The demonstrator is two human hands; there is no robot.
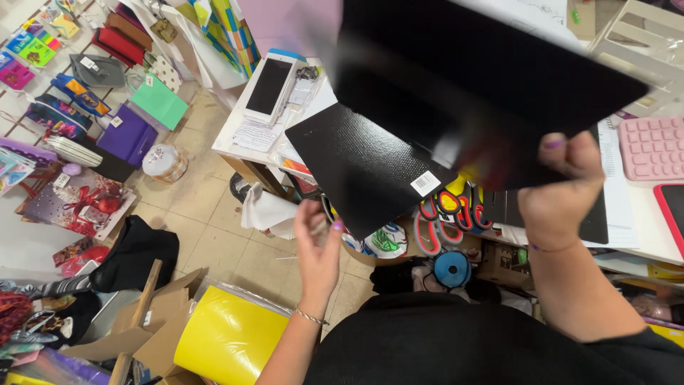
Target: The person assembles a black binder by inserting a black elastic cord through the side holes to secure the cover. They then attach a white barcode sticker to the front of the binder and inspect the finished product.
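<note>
The upper black sheet [484, 78] is held in the air above the white desk [239, 125], tilted and motion-blurred. The right hand [563, 189] grasps its lower right edge, thumb on the near face, remaining fingers hidden behind the sheet. A second black sheet [363, 167], textured and carrying a small white label [426, 182], lies partly under the first and projects past the desk edge. The left hand [318, 246] is just below its lower corner, fingers released and spread; contact with the sheet cannot be determined. Scissors with red handles [445, 210] hang under the sheets. A phone [269, 85] lies on the desk. A pink calculator [652, 146] sits at right. A yellow sheet [228, 335] lies on the floor
</note>
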